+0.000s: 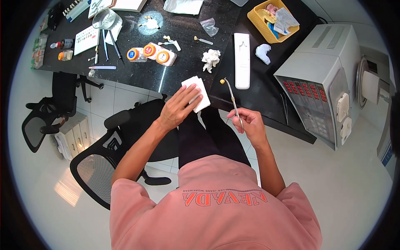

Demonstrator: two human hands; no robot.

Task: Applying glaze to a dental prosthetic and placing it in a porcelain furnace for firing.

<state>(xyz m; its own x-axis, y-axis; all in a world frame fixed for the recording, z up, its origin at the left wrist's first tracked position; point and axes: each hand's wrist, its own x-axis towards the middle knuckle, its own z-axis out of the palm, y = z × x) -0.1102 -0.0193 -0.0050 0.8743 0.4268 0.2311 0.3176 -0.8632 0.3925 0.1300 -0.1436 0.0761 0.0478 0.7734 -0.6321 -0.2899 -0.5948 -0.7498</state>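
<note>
In my right hand [250, 125] is a pair of long, curved metal forceps [234, 102], fingers closed around the handles. The tip carries a small yellowish tooth-shaped piece [222, 81], just above the dark bench's front edge. My left hand [177, 107] holds a folded white tissue [201, 101] at that edge, its fingers lying across the top; the thumb is hidden. Beyond the tissue lies a crumpled white tissue [211, 59]. A long white tray-like holder [242, 62] rests on the bench past the forceps.
Orange-capped jars [166, 57] and small tooth pieces on pegs [170, 41] sit on the black bench [183, 25]. A yellow basket [266, 34], a white dental-arch model [263, 54], tweezers [285, 108] and a grey furnace-like machine [321, 75] are at right. An office chair [98, 166] stands left.
</note>
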